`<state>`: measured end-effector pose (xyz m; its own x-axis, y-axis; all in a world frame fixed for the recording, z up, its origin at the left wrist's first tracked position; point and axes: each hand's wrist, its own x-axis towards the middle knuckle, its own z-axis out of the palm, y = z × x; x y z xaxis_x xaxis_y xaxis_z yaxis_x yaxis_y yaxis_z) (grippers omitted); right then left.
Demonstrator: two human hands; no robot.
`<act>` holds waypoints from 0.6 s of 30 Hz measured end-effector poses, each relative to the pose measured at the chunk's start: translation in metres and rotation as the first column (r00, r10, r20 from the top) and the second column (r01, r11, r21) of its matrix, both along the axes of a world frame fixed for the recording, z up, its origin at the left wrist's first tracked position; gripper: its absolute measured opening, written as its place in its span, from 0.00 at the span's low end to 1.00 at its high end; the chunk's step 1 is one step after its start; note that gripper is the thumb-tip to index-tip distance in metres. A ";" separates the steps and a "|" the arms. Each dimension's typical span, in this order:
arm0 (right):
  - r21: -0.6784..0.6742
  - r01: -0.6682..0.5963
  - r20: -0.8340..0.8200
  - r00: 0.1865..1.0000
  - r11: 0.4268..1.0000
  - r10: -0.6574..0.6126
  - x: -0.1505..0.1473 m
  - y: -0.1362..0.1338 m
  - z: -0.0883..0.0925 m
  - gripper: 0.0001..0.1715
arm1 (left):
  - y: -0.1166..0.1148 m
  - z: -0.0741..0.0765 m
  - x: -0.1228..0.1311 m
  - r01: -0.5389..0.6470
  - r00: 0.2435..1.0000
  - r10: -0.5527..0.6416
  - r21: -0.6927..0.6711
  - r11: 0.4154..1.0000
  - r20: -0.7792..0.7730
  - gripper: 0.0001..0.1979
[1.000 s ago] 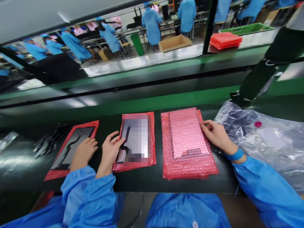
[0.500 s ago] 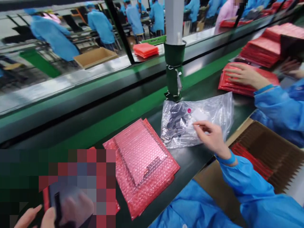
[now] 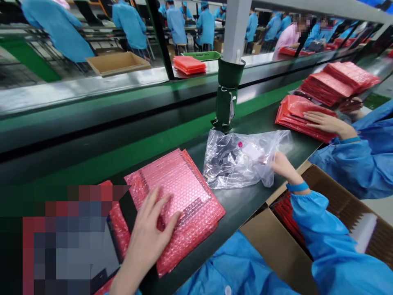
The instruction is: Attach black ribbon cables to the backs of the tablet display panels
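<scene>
The left hand [image 3: 153,229] lies palm down over the near left part of a pink bubble-wrap pouch [image 3: 190,184], thumb and fingers spread, gripping nothing that shows. Its palm and wrist cover the pouch's lower left corner, and only a scrap of its sleeve enters at the bottom edge. The pouch lies on the bench [image 3: 245,200] on top of more red wrap; how many layers are stacked is hard to tell. A dark strip shows through the bubbles, but the rest of the contents is too veiled to name.

The right hand [image 3: 281,166], with a blue band [image 3: 297,187] at its wrist, is at the right end of a clear plastic bag [image 3: 236,178]. The fingers are blurred and partly behind the film, so whether they are inside it or pinching anything cannot be told. Dark pieces [image 3: 224,153] lie in the bag, their shapes broken up by glare; near them are a pale label [image 3: 253,151] and a magenta dot [image 3: 240,144].

At lower left, coarse squares blot out much of a grey panel [image 3: 104,252] on red wrap, and the frame cuts it off. To the right, a co-worker's hand [image 3: 327,123] rests on a red stack [image 3: 293,110]. Below the bench edge, the right sleeve [image 3: 325,229] hides part of a cardboard box [image 3: 276,250] with brown dividers [image 3: 325,186].
</scene>
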<state>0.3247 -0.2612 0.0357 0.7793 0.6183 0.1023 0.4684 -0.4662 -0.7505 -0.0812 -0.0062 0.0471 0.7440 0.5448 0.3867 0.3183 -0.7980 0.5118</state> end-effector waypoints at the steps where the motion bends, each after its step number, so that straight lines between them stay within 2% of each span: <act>1: -0.012 -0.029 0.002 1.000 1.000 0.029 0.001 0.010 -0.002 0.23 | -0.008 -0.005 0.001 0.010 1.000 -0.010 0.036 0.999 -0.005 0.23; 6: -0.063 -0.175 -0.047 0.984 0.983 0.172 0.001 0.052 -0.012 0.25 | -0.038 -0.020 -0.010 0.120 0.989 -0.107 0.129 0.984 -0.101 0.25; 9: -0.088 -0.228 -0.076 0.972 0.970 0.222 -0.003 0.070 -0.017 0.21 | -0.043 -0.021 -0.017 0.174 0.972 -0.155 0.092 0.980 -0.178 0.28; 12: -0.104 -0.226 -0.077 0.973 0.969 0.218 -0.009 0.077 -0.019 0.19 | -0.042 -0.022 -0.020 0.184 0.961 -0.174 0.029 0.982 -0.213 0.30; 15: -0.120 -0.218 -0.091 0.974 0.969 0.208 -0.012 0.076 -0.018 0.19 | -0.042 -0.020 -0.017 0.161 0.970 -0.155 0.017 0.987 -0.186 0.24; 18: -0.132 -0.221 -0.128 0.971 0.966 0.204 -0.010 0.076 -0.012 0.18 | -0.040 -0.013 -0.008 0.109 0.990 -0.107 0.013 0.994 -0.090 0.16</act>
<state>0.3148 -0.1847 0.0233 0.6298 0.7725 -0.0815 0.4846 -0.4727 -0.7361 -0.0891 -0.0466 0.0337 0.8300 0.4531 0.3252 0.2735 -0.8388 0.4707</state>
